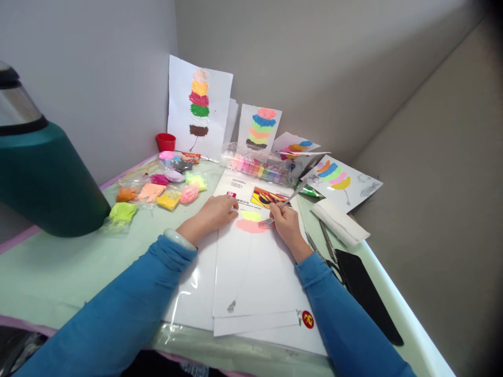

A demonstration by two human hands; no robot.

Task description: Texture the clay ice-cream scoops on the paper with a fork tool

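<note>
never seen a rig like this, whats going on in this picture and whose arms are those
There is no machine here: these are a person's own arms in blue sleeves. The single picture comes from a camera worn on their head, looking forward and down.

The right hand holds a metal fork, its tines at the right part of a pink patch on a white sheet. The left hand rests by that sheet's left side; I can't make out anything in it.

Around them on the table are a teal bottle, small bags of bright material, a red cup and scissors.
</note>
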